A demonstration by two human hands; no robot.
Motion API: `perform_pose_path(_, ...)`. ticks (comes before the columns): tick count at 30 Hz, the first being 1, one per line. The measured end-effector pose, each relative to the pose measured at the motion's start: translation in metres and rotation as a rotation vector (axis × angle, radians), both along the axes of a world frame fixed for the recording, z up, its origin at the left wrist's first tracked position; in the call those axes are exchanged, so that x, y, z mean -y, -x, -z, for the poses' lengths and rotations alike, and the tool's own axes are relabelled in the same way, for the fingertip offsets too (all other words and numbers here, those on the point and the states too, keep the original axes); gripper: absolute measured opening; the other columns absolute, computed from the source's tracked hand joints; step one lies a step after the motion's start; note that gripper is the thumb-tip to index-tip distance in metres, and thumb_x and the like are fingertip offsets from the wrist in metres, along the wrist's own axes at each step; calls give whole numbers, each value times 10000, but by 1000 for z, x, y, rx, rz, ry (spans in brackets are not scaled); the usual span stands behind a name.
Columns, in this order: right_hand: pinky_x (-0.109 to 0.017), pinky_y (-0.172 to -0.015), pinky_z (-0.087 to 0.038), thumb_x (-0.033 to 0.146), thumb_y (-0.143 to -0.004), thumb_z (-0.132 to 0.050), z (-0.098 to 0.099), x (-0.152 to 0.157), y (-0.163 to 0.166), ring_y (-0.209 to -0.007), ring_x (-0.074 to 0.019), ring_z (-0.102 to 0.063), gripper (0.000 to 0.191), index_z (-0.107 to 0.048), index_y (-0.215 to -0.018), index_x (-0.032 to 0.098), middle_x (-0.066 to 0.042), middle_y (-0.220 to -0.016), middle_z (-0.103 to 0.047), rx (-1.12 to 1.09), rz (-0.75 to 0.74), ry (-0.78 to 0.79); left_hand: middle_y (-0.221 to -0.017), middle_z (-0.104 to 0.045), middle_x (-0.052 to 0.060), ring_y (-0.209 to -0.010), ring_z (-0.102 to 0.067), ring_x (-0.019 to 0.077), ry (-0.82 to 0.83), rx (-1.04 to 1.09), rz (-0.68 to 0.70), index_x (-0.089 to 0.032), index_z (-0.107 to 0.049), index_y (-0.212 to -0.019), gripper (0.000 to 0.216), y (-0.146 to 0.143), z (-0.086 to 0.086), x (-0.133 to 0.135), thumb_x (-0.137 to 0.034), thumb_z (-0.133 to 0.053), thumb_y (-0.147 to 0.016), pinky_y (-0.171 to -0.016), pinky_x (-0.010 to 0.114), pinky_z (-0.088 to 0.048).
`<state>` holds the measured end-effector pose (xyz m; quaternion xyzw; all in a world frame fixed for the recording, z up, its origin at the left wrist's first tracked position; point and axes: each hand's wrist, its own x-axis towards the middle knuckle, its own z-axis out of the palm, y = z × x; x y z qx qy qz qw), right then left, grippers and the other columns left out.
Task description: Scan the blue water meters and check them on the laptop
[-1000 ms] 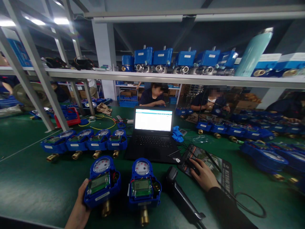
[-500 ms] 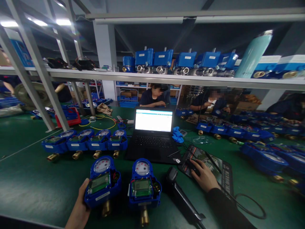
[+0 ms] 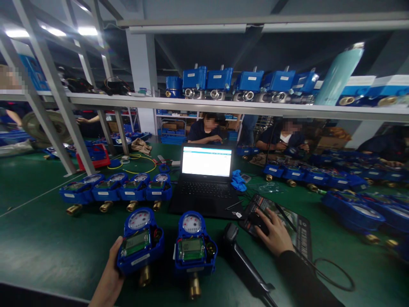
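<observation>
My left hand [image 3: 110, 273] grips the left side of a blue water meter [image 3: 138, 244], which has a round dial, a small display and a brass pipe end; most of the fingers are hidden behind it. Just to the right stands a second blue water meter [image 3: 192, 247] with digits on its display. My right hand [image 3: 277, 234] lies over a black computer mouse [image 3: 257, 221], thumb along its near side and fingers spread. The mouse is on a patterned mouse pad [image 3: 302, 232]. Between the second meter and my right arm lies a black handheld scanner [image 3: 244, 264].
An open laptop [image 3: 206, 187] with a lit screen stands behind the two meters. Several more meters line the left [image 3: 105, 192] and right [image 3: 351, 211] of the green table. A shelf [image 3: 204, 102] with meters and a turquoise bottle [image 3: 341, 74] crosses above. Co-workers sit beyond.
The fingers of my right hand have spread and straightened over the mouse. My left hand and its meter appear slightly farther right, along with a small shift of the whole view.
</observation>
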<state>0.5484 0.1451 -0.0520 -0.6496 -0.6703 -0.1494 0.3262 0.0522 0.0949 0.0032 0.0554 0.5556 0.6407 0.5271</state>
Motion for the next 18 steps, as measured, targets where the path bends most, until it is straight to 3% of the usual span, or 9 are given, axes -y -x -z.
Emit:
perform_pose_path(3, -532, -1010, -421, 490, -847, -453, -20, 21, 23, -1217, -322, -491, 454, -607, -1165, 205, -137, -1247, -562, -119, -45, -37, -791, -645, -16, -616, -619, 144, 7, 2, 26, -260, -497, -1340, 442, 3, 5, -1, -326, -549, -906, -533, 224, -518)
perform_pose_path(6, -389, -859, -523, 488, -859, -465, -32, 54, 63, -958, -230, -633, 428, -596, -1150, 202, -99, -1089, -638, -231, -193, 322, -815, -657, 1, -625, -627, 152, 5, 14, 56, -243, -475, -1361, 457, 3, 6, -2, -320, -537, -914, -545, 236, -526)
perform_pose_path(8, -363, -870, -517, 432, -802, -546, -34, 73, 89, -975, -224, -636, 507, -548, -1251, 197, -100, -1155, -622, -252, -240, 517, -822, -661, -5, -606, -624, 141, 1, 9, 32, -247, -482, -1354, 437, 1, 3, -2, -296, -525, -922, -532, 227, -523)
perform_pose_path(10, -368, -915, -496, 322, -721, -568, -32, 85, 108, -1028, -237, -627, 612, -510, -1311, 168, -115, -1185, -616, -300, -230, 580, -800, -660, -11, -598, -627, 138, -3, -2, 8, -237, -481, -1354, 419, -1, -1, -2, -279, -498, -937, -512, 222, -521)
perform_pose_path(12, -381, -945, -483, 283, -671, -540, -30, 92, 118, -1049, -252, -625, 621, -541, -1276, 144, -124, -1157, -638, -402, -206, 538, -774, -659, -3, -602, -633, 146, -12, -7, 15, -192, -465, -1365, 422, -3, -5, -1, -270, -468, -951, -510, 231, -528)
perform_pose_path(15, -397, -932, -498, 407, -689, -580, -28, 108, 127, -1059, -285, -624, 541, -599, -1168, 156, -131, -1123, -665, -649, -134, 338, -797, -675, 17, -628, -643, 152, -46, -7, 42, -146, -477, -1346, 413, -7, -9, 2, -265, -473, -950, -543, 244, -543)
perform_pose_path(18, -359, -736, -558, 519, -773, -562, -27, 143, 150, -838, -260, -672, 441, -615, -1061, 190, -114, -957, -697, -964, -171, 235, -890, -696, 42, -724, -666, 157, -108, -6, 54, -143, -569, -1239, 327, -10, -11, 4, -257, -490, -943, -607, 240, -552)
